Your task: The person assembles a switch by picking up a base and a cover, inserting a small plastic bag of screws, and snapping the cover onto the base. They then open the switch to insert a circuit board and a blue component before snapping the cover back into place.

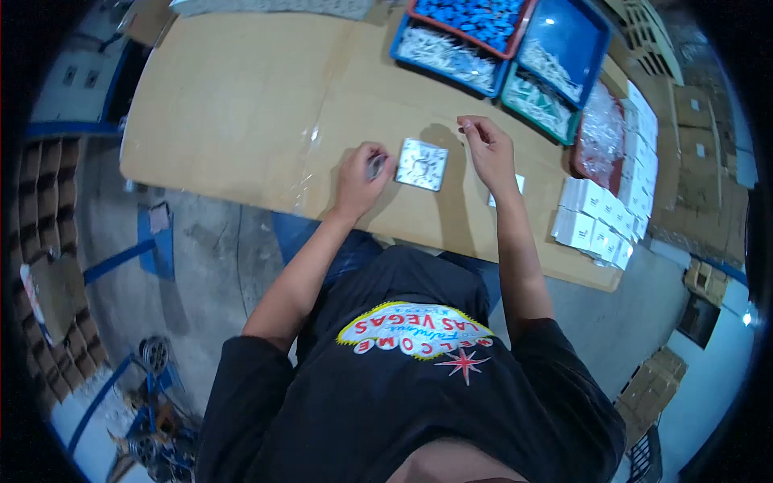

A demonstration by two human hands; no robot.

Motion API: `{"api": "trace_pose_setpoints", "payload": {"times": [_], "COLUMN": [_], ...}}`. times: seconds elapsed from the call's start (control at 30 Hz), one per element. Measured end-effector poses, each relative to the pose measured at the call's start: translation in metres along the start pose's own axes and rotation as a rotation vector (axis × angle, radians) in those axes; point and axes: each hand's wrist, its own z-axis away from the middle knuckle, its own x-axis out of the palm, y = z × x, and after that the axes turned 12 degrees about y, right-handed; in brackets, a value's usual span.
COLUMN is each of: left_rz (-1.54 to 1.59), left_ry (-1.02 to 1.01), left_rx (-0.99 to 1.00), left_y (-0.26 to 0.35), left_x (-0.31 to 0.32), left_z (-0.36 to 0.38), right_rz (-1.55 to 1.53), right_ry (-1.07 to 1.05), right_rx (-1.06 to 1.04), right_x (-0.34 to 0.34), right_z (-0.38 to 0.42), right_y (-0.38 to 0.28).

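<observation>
A square white plate with a dark pattern lies on the cardboard-covered table, between my two hands. Just left of it is my left hand, its fingers curled around a small shiny greyish object whose kind I cannot make out. On the right side of the plate my right hand is raised a little, thumb and forefinger brought together; whatever is between the fingertips is too small to name. A white card lies partly hidden under my right wrist.
At the back right stand a red tray of blue pieces, blue trays and a green tray with small white parts. Further right are a dark red tray of clear plastic and stacks of white boxes.
</observation>
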Motion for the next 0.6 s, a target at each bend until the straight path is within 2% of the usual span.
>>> {"api": "trace_pose_setpoints", "payload": {"times": [0.07, 0.13, 0.23, 0.3, 0.37, 0.5, 0.6], "left_rz": [-0.109, -0.116, -0.147, -0.177, -0.191, -0.194, -0.192], "left_ry": [0.031, 0.027, 0.027, 0.025, 0.022, 0.023, 0.024], "left_rx": [0.027, 0.051, 0.061, 0.082, 0.096, 0.095, 0.065], "left_y": [0.006, 0.003, 0.009, 0.011, 0.01, 0.01, 0.011], "left_x": [-0.002, -0.001, -0.001, -0.001, -0.001, 0.0, 0.0], "left_z": [-0.002, -0.002, -0.003, -0.003, -0.004, -0.003, -0.002], "right_rz": [0.08, 0.185, 0.273, 0.47, 0.574, 0.734, 0.915], "right_ry": [0.077, 0.208, 0.364, 0.404, 0.471, 0.425, 0.338], "right_rx": [-0.038, -0.157, -0.204, -0.128, -0.156, -0.223, -0.038], "right_x": [-0.034, -0.064, -0.108, -0.129, -0.136, -0.133, -0.124], "right_z": [-0.025, -0.056, -0.111, -0.144, -0.171, -0.208, -0.222], "right_y": [0.015, 0.033, 0.062, 0.07, 0.078, 0.082, 0.079]}}
